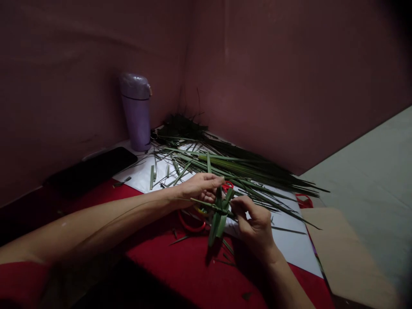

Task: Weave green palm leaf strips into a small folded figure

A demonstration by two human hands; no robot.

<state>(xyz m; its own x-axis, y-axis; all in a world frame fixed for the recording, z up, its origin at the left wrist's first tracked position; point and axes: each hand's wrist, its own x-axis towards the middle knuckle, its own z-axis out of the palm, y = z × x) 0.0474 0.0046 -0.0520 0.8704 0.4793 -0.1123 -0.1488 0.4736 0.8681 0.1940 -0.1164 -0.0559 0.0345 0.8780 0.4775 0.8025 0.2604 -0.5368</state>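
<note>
My left hand [201, 188] and my right hand [254, 221] are both closed on a small bundle of folded green leaf strips [219, 216], held just above the red cloth [167, 262]. The left fingers pinch the top of the strips. The right fingers pinch them from the right side, where strips cross. A thin green strip sticks out to the left under my left hand. Red-handled scissors [190, 224] lie right under the bundle.
A pile of long green leaves [238, 165] lies on white paper [289, 240] by the wall corner. A purple tumbler [137, 111] stands at the back left, beside a black phone [92, 169]. A brown board [344, 253] lies at the right.
</note>
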